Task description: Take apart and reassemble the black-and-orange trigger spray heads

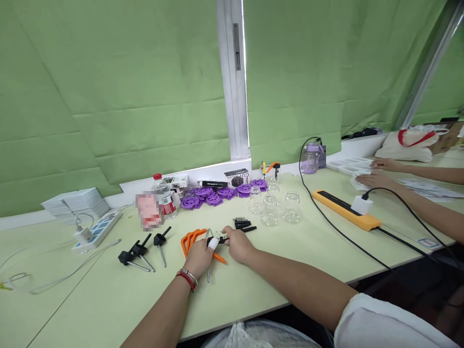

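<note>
My left hand (198, 255), with a white wrap on its thumb, is closed around a small black part (222, 240) with a thin metal rod (208, 274) sticking out below. My right hand (239, 245) has its fingers pinched at the right end of that black part; whatever they grip there is hidden. Orange plastic handles (190, 239) lie beside and partly behind my left hand. Just beyond my right hand are black cylindrical pieces (243, 224) and small springs (239, 219). Black pieces with metal rods (140, 249) lie to the left.
Purple plastic wheels (213, 199) and glass jars (270, 212) stand farther back. A water bottle (167, 203) is at back left. A yellow power strip (346, 210) with a cable lies right. Another person's hands (379, 180) handle white trays (350, 165) at far right.
</note>
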A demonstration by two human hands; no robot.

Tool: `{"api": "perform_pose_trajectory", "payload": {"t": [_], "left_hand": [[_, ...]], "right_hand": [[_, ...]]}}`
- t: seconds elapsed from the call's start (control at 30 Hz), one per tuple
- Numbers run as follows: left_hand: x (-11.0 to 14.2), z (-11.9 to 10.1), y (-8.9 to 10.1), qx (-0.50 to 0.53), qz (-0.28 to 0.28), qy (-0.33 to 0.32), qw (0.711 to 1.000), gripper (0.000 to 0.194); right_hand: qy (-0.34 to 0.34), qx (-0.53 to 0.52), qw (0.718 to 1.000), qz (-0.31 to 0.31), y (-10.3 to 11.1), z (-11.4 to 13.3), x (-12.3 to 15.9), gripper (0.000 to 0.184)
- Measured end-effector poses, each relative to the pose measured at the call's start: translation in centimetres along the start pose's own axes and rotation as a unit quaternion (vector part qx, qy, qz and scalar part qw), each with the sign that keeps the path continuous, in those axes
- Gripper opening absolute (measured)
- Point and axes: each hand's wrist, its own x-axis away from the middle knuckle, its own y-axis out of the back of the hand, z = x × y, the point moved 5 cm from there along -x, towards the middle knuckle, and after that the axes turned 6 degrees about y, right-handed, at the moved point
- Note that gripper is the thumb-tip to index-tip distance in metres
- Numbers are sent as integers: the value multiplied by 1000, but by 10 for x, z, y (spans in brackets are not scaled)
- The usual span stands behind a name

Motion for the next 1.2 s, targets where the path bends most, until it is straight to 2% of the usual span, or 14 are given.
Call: {"api": "perform_pose_trajectory", "payload": {"t": [0.17,0.27,0.43,0.67,0.77,0.9,1.03,1.2], "left_hand": [[-1,2,0,-1,-4,3,1000,24],[-1,3,-1,3,1,3,1000,20],[-1,2,-2,0,2,0,1000,18],[0,1,0,-1,-2,1,1000,18],[0,3,0,22,7,8,1000,26],[0,6,2,58,10,27,998,39],[1,6,4,63,-8,28,998,37],[5,5,5,59,-14,37,997,40]], "right_hand": [[4,8,1000,9,1,2,0,23],[-5,-1,1000,2,2,2,1,24],[-6,-22,1000,-4,0,0,1,39],[-10,-23,1000,-10,-2,-5,0,33],[-11,-46,999,-13,0,-10,1,28],[-16,-98,995,-1,5,-18,2,17],[-69,-130,989,18,15,-30,3,14],[-87,-73,994,-5,38,-37,2,12]]}}
